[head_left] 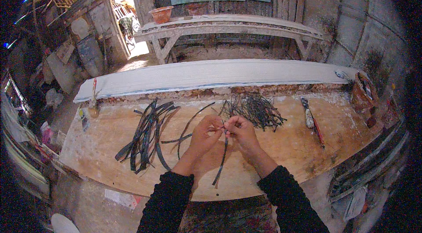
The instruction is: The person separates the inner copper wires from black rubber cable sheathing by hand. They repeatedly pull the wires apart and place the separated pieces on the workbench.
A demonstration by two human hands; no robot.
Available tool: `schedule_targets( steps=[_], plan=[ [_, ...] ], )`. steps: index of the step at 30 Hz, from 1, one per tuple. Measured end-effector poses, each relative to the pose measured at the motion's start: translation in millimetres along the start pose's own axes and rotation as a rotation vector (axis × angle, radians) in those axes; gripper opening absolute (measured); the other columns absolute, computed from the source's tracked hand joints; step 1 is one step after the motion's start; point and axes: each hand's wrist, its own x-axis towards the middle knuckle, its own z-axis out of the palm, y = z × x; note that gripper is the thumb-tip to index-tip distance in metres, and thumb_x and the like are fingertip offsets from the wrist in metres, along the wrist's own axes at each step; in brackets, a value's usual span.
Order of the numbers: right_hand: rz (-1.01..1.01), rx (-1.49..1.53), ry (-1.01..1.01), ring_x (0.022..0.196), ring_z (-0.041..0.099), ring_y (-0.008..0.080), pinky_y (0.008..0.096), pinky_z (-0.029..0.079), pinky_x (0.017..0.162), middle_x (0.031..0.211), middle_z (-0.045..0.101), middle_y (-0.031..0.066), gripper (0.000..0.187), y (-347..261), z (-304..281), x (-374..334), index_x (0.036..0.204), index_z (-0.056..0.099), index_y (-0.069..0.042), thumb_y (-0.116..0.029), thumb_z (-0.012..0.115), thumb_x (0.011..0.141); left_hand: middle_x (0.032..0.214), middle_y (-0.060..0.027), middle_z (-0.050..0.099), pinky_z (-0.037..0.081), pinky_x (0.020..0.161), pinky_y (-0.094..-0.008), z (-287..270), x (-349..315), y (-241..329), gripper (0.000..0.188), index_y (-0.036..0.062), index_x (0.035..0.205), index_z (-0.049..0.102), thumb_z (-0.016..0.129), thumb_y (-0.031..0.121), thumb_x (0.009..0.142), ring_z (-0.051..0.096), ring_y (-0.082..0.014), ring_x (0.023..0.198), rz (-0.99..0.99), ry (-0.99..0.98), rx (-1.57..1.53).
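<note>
Over the middle of the wooden table, my left hand (pixel 207 132) and my right hand (pixel 242 132) meet fingertip to fingertip. Both pinch a narrow black strip (pixel 223 160), whose free end hangs down toward the table's near edge. The exact grip point is partly hidden by my fingers. To the left lies a bundle of wider black strips (pixel 147 134), with a few loose curved strips (pixel 193 118) between it and my left hand. Just beyond my right hand is a tangled heap of thin, short black strips (pixel 257 111).
A slim tool with a red handle (pixel 317 134) lies right on the wooden table (pixel 281 162). A brown pot-like container (pixel 364 90) stands at its right end, a small scraper (pixel 83 121) at the left. Behind run a long white slab (pixel 220 72) and a bench with a terracotta pot (pixel 161 14).
</note>
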Motion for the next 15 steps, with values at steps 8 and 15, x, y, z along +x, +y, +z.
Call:
schedule_targets(
  steps=[8, 15],
  plan=[
    [-0.39, -0.321, 0.045, 0.071, 0.056, 0.0094, 0.0234, 0.045, 0.067, 0.077, 0.06, 0.0027, 0.008, 13.6, -0.3, 1.4, 0.088, 0.064, 0.0, -0.005, 0.063, 0.081, 0.094, -0.0024, 0.058, 0.05, 0.074, -0.0279, 0.6, -0.2, 2.8, 0.034, 0.0102, 0.112, 0.049, 0.062, 0.001, 0.082, 0.058, -0.0119, 0.088, 0.031, 0.053, 0.094],
    [-0.285, -0.287, 0.017, 0.077, 0.056, 0.0106, 0.0241, 0.045, 0.07, 0.082, 0.061, 0.0022, 0.015, 12.7, -1.8, -2.4, 0.093, 0.065, 0.0, -0.008, 0.065, 0.081, 0.092, -0.0037, 0.062, 0.05, 0.072, -0.0258, 0.7, -5.1, 12.1, 0.038, 0.0087, 0.117, 0.045, 0.06, 0.002, 0.083, 0.059, -0.0119, 0.09, -0.02, 0.06, 0.096]
  ],
)
